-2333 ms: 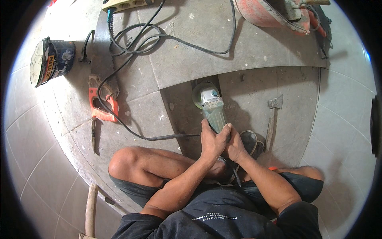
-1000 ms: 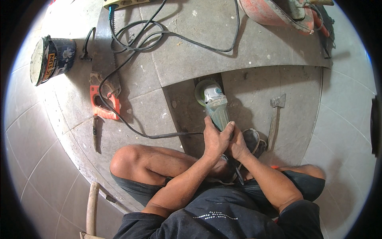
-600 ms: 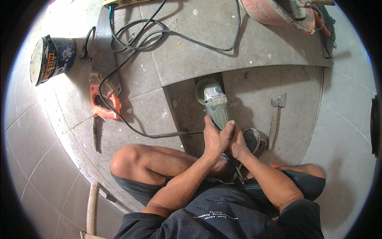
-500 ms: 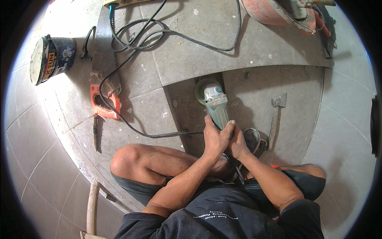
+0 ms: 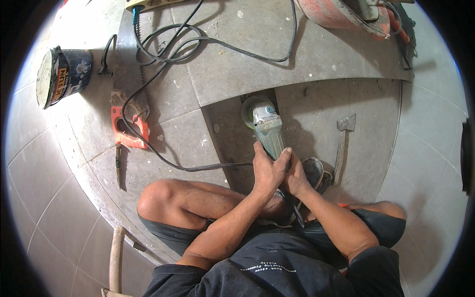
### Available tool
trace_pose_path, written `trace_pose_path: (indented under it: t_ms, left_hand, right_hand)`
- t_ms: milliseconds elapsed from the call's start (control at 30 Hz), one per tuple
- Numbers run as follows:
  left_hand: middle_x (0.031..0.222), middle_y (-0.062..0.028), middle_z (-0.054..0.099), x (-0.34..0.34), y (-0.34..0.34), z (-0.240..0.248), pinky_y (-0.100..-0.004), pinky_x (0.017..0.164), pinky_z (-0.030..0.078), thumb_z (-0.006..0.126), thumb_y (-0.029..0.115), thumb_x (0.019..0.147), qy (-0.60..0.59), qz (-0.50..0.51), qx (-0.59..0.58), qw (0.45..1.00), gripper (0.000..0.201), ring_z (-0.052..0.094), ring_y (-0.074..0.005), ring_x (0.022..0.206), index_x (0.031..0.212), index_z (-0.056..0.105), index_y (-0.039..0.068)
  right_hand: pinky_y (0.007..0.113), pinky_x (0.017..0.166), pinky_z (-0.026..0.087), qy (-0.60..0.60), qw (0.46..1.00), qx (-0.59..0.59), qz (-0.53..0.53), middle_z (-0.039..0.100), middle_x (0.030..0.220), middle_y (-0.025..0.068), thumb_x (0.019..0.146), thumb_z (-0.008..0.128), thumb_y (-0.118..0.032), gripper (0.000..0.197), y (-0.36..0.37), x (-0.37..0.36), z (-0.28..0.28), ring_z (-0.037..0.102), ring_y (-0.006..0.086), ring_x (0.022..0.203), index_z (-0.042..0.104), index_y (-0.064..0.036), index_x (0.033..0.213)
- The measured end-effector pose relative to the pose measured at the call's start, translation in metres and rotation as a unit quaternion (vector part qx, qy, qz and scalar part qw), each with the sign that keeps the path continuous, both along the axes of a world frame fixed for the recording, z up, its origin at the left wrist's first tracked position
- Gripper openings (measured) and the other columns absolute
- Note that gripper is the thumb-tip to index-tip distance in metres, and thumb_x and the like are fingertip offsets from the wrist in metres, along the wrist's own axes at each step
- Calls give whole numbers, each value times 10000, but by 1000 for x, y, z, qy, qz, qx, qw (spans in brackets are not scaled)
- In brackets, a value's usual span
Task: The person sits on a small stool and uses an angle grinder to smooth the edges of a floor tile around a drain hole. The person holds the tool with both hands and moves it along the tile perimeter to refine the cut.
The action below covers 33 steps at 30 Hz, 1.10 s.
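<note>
Both of my hands are closed around the teal body of an angle grinder (image 5: 269, 132). My left hand (image 5: 267, 169) wraps its left side, and my right hand (image 5: 295, 175) grips the rear from the right, with the thumbs close together. The grinder's round disc (image 5: 250, 113) points away from me, over a dark gap at the corner of the recessed grey floor section (image 5: 316, 106). Whether the disc touches the surface I cannot tell. Part of the disc is hidden beneath the grinder's head.
Left lie a hand saw (image 5: 129, 126) with an orange handle, a narrow pointed tool (image 5: 118, 166) and a dark bucket (image 5: 74, 74). A black cable (image 5: 247, 55) loops across the floor. A hammer (image 5: 342, 146) lies right; a red basin (image 5: 331, 15) stands far right. A wooden-handled tool (image 5: 116, 260) is near left.
Hands and grinder stay in almost the same place. The whole view has shifted very slightly; nothing has been taken up or let go.
</note>
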<state>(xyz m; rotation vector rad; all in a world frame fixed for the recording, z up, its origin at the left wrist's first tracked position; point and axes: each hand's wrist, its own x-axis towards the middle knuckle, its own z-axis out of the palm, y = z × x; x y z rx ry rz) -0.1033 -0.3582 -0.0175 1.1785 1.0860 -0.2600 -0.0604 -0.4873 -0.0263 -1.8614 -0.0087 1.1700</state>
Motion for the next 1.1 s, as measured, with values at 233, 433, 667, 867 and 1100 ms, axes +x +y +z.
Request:
trace_pose_path:
  t_ms: [233,433,667,867,1100]
  left_hand:
    - [1138,-361,669,-1,-4,-9,-488,903,574,789,292,925,-17,8,30,999,669,729,-437,1036,1309,433,-124]
    - [1147,-379,666,0,-4,-7,-503,919,570,793,299,920,-14,3,45,999,684,723,-477,1054,1310,429,-129]
    - [1139,-331,674,-1,-9,-16,-460,885,579,805,360,927,-1,-23,71,997,686,719,-388,1041,1294,463,-108]
    - [1172,-422,652,7,-3,-10,-534,958,551,795,341,917,-33,-24,90,995,726,704,-529,1091,1307,405,-131]
    - [1207,-437,618,-8,-16,8,-543,1008,516,777,370,937,-8,-27,69,997,753,669,-529,1153,1310,371,-141]
  right_hand:
    - [441,1000,510,-30,999,0,28,676,1191,221,907,777,-333,579,-8,0,-12,653,312,1141,540,24,1296]
    - [429,1005,509,-14,1000,-13,18,677,1184,197,886,790,-308,588,-7,2,-10,648,290,1139,539,21,1304]
    - [396,996,504,4,999,48,-14,667,1174,140,848,824,-272,603,-14,1,-16,623,228,1115,541,3,1304]
    - [390,990,506,50,998,23,-32,672,1168,129,867,816,-251,558,2,13,-1,613,208,1108,554,7,1287]
    - [404,1014,506,1,999,53,-7,672,1216,151,874,821,-235,559,-19,-5,-2,629,239,1145,559,3,1307]
